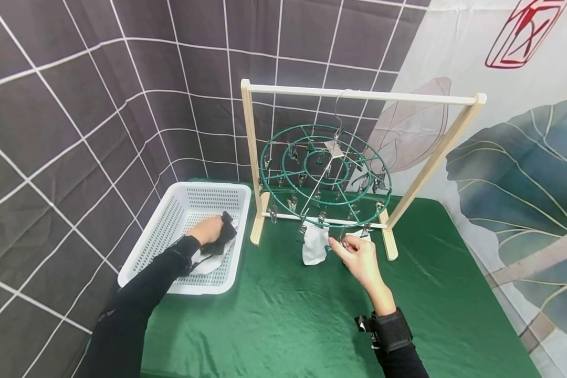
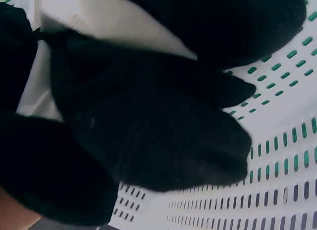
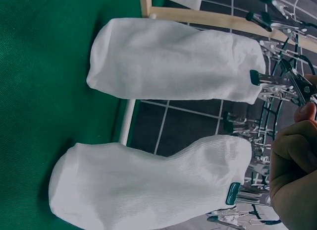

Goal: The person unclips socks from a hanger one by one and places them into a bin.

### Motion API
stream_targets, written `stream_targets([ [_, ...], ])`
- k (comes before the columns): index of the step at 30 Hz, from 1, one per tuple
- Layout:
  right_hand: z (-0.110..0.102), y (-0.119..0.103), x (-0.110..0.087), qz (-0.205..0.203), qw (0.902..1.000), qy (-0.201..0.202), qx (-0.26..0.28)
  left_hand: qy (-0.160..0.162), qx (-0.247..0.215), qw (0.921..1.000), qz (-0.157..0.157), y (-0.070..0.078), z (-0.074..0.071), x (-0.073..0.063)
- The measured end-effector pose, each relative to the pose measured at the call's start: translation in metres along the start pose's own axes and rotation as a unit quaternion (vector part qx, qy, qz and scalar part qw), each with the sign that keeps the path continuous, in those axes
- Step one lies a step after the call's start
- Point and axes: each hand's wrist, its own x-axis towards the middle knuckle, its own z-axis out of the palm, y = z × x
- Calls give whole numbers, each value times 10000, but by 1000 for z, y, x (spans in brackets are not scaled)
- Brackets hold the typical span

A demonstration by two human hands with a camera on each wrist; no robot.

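Note:
My left hand (image 1: pixel 207 230) reaches into a white plastic basket (image 1: pixel 144 236) and grips a black sock (image 1: pixel 226 229). Dark fabric (image 2: pixel 153 126) fills much of the left wrist view, over white cloth. At the front of a round green clip hanger (image 1: pixel 290 207), my right hand (image 1: pixel 363 261) pinches a metal clip with dark green tips (image 3: pixel 297 84) between thumb and finger. Two white socks hang from neighbouring clips: one (image 1: pixel 315 247) left of this hand, the other (image 1: pixel 366 235) partly behind it. Both socks show fully or nearly so in the right wrist view.
A wooden stand with a white top bar (image 1: pixel 406 98) carries the hanger by its hook. Several clips dangle around the rings. More white cloth (image 1: pixel 209 266) lies in the basket. A green cloth (image 1: pixel 283 320) covers the table, with a grey grid curtain (image 1: pixel 193 68) behind.

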Motion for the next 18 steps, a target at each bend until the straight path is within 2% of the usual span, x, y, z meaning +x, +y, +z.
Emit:
stream_targets([
  [7, 0, 0, 0, 67, 10000, 15, -35, 165, 320, 9993, 102, 0, 6, 1],
  [12, 1, 0, -1, 51, 10000, 55, -42, 176, 101, 9997, 140, -2, 5, -1],
  [16, 2, 0, -1, -58, 9999, 63, -86, 93, -138, 9999, 25, -1, 0, -1],
  [18, 2, 0, 0, -100, 9999, 54, -112, 212, -123, 9997, 24, 1, -5, -2],
])
